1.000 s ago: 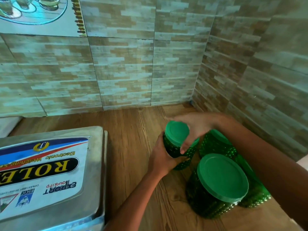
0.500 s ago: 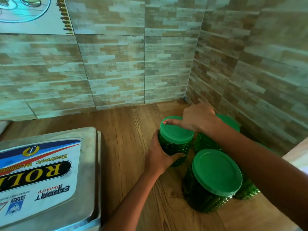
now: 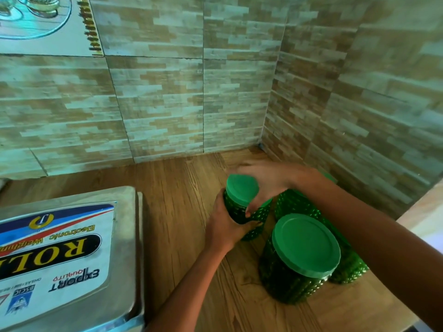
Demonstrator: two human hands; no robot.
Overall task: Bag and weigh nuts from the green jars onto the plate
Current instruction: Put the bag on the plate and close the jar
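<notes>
1. Left hand (image 3: 229, 227), centre of frame: one hand, its fingers and thumb wrapped closely round the body of the small green jar (image 3: 236, 210).
2. Right hand (image 3: 268, 182): one hand, set over the lid (image 3: 241, 189) of that jar from the far side. The thumb is hooked down over the lid's near rim. The other fingers are blurred, and their hold on the far rim cannot be made out.
3. The small green jar's lid is on. Its base is at the wooden counter (image 3: 177, 192); whether it is lifted clear cannot be told.
4. Green jars counted: four.
   - The held jar.
   - A large green jar (image 3: 294, 279), lidded, lower right of centre and fully visible.
   - A third jar (image 3: 297, 204) just behind it, its top covered by the right wrist.
   - A fourth jar (image 3: 350, 267) to the right, mostly hidden by the large jar and the right forearm.
5. Jar contents cannot be seen through the studded walls.
6. Weighing scale (image 3: 124, 248): one, metal, lower left, cut off by the frame edges. Its label (image 3: 60, 248) reads upside down and is only partly in frame.
7. Tiled wall (image 3: 167, 104): two faces meeting in a corner behind the jars.
</notes>
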